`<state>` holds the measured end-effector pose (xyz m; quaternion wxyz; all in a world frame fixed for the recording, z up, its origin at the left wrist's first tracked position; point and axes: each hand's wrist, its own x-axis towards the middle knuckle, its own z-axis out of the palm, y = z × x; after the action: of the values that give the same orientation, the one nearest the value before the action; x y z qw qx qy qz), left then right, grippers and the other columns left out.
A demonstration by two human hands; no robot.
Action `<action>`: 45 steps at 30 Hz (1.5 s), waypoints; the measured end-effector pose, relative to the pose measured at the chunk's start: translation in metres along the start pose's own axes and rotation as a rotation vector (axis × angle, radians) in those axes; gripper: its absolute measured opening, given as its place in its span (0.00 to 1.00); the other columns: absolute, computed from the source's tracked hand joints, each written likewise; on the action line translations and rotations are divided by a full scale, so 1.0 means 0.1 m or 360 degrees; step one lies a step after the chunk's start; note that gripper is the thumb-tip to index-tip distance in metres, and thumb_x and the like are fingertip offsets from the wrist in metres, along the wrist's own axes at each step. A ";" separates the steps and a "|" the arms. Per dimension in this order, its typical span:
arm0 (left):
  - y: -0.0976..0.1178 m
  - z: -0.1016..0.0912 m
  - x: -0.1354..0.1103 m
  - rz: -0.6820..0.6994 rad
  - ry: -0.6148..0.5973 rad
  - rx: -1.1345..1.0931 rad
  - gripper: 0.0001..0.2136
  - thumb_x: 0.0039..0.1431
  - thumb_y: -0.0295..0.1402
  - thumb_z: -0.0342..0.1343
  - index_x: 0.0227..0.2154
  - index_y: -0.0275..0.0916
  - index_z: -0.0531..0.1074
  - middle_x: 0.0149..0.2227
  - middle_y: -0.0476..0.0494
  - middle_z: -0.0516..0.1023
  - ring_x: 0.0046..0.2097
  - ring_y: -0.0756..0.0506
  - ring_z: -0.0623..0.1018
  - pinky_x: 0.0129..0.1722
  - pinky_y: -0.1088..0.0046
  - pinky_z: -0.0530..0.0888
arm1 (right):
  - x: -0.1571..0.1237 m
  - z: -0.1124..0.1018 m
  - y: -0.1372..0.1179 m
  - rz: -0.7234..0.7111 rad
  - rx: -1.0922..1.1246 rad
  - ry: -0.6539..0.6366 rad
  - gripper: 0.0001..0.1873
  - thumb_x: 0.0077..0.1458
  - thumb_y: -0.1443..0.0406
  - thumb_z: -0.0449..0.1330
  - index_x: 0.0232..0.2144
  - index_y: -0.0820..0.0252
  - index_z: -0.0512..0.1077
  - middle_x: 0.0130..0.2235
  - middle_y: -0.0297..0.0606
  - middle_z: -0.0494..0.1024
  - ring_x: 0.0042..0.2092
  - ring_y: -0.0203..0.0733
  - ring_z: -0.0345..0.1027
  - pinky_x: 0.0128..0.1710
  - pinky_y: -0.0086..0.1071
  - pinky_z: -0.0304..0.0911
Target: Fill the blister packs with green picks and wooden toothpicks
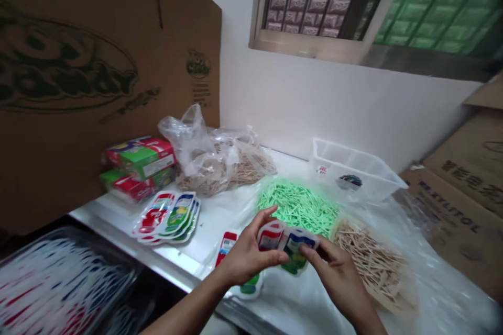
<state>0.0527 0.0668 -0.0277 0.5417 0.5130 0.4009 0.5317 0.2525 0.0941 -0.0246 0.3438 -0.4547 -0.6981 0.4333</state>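
- The left hand (247, 257) is closed in a pinch. Its thumb and curled fingers grip the left end of a small printed packet (288, 243).
- The right hand (340, 275) pinches the packet's right end in the same way, fingertips pressed together on it and not spread.
- The packet is held between both hands just above the surface (220, 209), in front of the person.
- The hold looks like it is by the fingertips at the edges only. The packet appears glossy, so it may slip or buckle if either pinch loosens.
- A second packet (227, 247) lies on the surface directly under the left hand. A dropped packet would likely land on it and the two could get mixed up.
- A heap of green sticks (298, 207) lies just beyond the hands, and a heap of wooden sticks (369, 259) lies just beside the right hand. A careless wrist could scatter them across the plastic sheet (432, 282).
- Further left is a fanned stack of packets (168, 214), near enough for an elbow to disturb it.
- Well apart are a clear bag of sticks (223, 165), coloured boxes (137, 165) and a clear tub (353, 172).
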 end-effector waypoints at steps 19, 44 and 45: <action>0.27 -2.30 -0.44 -0.0427 0.1323 0.2395 0.30 0.50 0.35 0.56 0.56 0.35 0.54 0.52 0.33 0.68 0.53 0.37 0.67 0.49 0.64 0.63 | 1.56 2.73 -0.45 -0.0213 -0.0309 -0.0483 0.18 0.44 0.63 0.62 0.39 0.63 0.68 0.32 0.41 0.77 0.37 0.46 0.70 0.36 0.34 0.61; -0.22 -0.78 -0.34 -0.0558 0.0277 0.2485 0.19 0.52 0.27 0.49 0.49 0.29 0.68 0.45 0.25 0.74 0.47 0.32 0.72 0.45 0.55 0.64 | 0.50 0.89 0.48 -0.0028 -0.0512 0.0017 0.27 0.51 0.53 0.55 0.50 0.61 0.67 0.46 0.47 0.73 0.46 0.49 0.67 0.46 0.40 0.59; -0.16 -0.78 -0.37 -0.0454 0.0278 0.2439 0.21 0.52 0.27 0.50 0.51 0.31 0.66 0.48 0.26 0.72 0.49 0.32 0.70 0.47 0.55 0.63 | 0.50 0.90 0.46 -0.0006 -0.0435 0.0026 0.30 0.49 0.52 0.57 0.52 0.61 0.65 0.47 0.47 0.72 0.47 0.50 0.66 0.46 0.41 0.59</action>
<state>-0.0252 0.0418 -0.0595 0.0664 0.6437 0.7591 0.0705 0.1717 0.1241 -0.0980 0.2851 -0.4996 -0.7486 0.3296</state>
